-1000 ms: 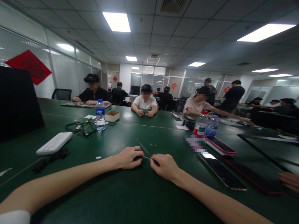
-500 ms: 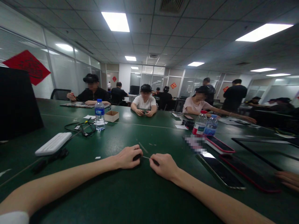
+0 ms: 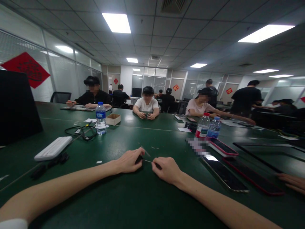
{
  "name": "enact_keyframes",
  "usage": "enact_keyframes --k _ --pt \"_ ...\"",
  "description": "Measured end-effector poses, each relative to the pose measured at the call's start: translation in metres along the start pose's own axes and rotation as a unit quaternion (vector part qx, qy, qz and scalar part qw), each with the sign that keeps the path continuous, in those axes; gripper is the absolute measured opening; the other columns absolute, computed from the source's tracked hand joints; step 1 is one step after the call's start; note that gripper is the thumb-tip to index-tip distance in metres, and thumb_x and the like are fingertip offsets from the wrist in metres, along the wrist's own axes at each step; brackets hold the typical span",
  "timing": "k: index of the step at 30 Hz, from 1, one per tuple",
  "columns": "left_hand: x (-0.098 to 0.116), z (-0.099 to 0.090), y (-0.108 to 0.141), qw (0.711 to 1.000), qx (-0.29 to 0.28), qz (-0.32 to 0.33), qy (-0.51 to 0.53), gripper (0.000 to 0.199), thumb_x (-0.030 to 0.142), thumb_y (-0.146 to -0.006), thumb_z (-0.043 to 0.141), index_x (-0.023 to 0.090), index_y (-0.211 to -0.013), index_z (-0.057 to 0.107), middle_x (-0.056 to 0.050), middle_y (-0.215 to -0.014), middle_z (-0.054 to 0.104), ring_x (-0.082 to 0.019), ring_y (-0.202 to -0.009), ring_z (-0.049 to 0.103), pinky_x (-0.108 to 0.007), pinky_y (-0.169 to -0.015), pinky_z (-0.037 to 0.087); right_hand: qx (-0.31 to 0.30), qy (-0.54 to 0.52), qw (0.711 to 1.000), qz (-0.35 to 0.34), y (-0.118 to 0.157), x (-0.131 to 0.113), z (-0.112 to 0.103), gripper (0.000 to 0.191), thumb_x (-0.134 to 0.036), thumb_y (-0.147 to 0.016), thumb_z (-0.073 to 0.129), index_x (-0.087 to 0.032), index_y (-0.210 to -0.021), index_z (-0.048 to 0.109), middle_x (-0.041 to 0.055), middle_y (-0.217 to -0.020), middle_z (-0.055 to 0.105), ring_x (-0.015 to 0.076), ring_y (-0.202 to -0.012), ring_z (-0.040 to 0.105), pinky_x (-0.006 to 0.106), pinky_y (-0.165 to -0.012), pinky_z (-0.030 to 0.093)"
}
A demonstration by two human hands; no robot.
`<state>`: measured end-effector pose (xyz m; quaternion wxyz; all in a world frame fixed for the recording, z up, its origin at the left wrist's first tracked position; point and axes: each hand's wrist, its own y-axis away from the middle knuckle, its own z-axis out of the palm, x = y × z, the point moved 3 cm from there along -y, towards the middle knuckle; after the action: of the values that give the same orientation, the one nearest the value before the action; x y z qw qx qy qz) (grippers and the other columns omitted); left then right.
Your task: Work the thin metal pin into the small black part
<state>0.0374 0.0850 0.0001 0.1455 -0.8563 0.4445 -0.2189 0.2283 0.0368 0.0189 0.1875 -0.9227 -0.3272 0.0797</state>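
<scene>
Low over the green table (image 3: pixel 119 197), my left hand (image 3: pixel 130 160) is closed around a small dark object (image 3: pixel 138 161), mostly covered by its fingers. My right hand (image 3: pixel 166 169) grips another small dark piece (image 3: pixel 157 165), its fingers curled in. Between the two hands runs a thin, light strand (image 3: pixel 147 161), which joins the dark pieces. The hands are a short way apart and do not touch. What exactly the dark pieces are is too small to tell.
A white power strip (image 3: pixel 53 148), cables (image 3: pixel 82 131), a water bottle (image 3: pixel 101 118) and a small box (image 3: pixel 113 119) stand to the left. Two bottles (image 3: pixel 202 125) and several phones (image 3: pixel 224 171) are on the right. Another person's hand (image 3: pixel 292 182) rests at the right edge. People sit opposite.
The fingers of my left hand have shifted a little on the dark piece. My right hand holds nearly the same pose. A standing person in the background has leaned over.
</scene>
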Motion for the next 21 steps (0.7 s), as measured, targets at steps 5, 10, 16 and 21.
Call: enact_keyframes --k 5,10,16,21 --pt "-0.0025 0.0009 0.0003 1.000 -0.005 -0.020 -0.001 0.019 0.022 -0.080 0.050 0.019 -0.097 0.041 -0.001 -0.079 0.055 -0.015 -0.066 0.054 -0.027 -0.061 0.039 -0.003 -0.001 1.000 0.001 0.0000 -0.0005 -0.0013 0.028 -0.031 -0.092 0.043 -0.018 -0.081 0.066 0.0015 -0.071 0.064 0.0092 -0.057 0.055 0.019 -0.057 0.039" --pt "0.0008 -0.0013 -0.0010 1.000 -0.024 -0.002 0.013 0.020 0.021 -0.080 0.051 0.020 -0.099 0.044 -0.003 -0.089 0.058 -0.017 -0.077 0.056 -0.027 -0.066 0.041 -0.005 -0.002 1.000 0.002 0.0001 -0.0005 -0.0009 0.029 -0.031 -0.092 0.042 -0.017 -0.081 0.066 0.0016 -0.070 0.064 0.0092 -0.057 0.054 0.020 -0.057 0.039" --pt "0.0017 -0.0006 -0.0021 0.999 -0.027 0.008 0.019 0.024 0.019 -0.079 0.052 0.020 -0.103 0.049 -0.004 -0.096 0.058 -0.017 -0.083 0.056 -0.027 -0.072 0.042 0.009 0.019 1.000 -0.005 0.0008 0.0010 0.0018 0.027 -0.030 -0.091 0.044 -0.018 -0.079 0.065 0.0020 -0.070 0.064 0.0099 -0.058 0.055 0.020 -0.058 0.038" --pt "0.0012 -0.0005 -0.0014 0.999 -0.029 0.011 0.012 0.029 0.018 -0.077 0.054 0.020 -0.106 0.050 -0.003 -0.094 0.057 -0.016 -0.078 0.055 -0.026 -0.068 0.041 0.010 0.008 1.000 -0.016 0.0010 0.0006 0.0006 0.027 -0.030 -0.091 0.044 -0.018 -0.081 0.066 0.0026 -0.072 0.065 0.0096 -0.057 0.055 0.019 -0.056 0.038"
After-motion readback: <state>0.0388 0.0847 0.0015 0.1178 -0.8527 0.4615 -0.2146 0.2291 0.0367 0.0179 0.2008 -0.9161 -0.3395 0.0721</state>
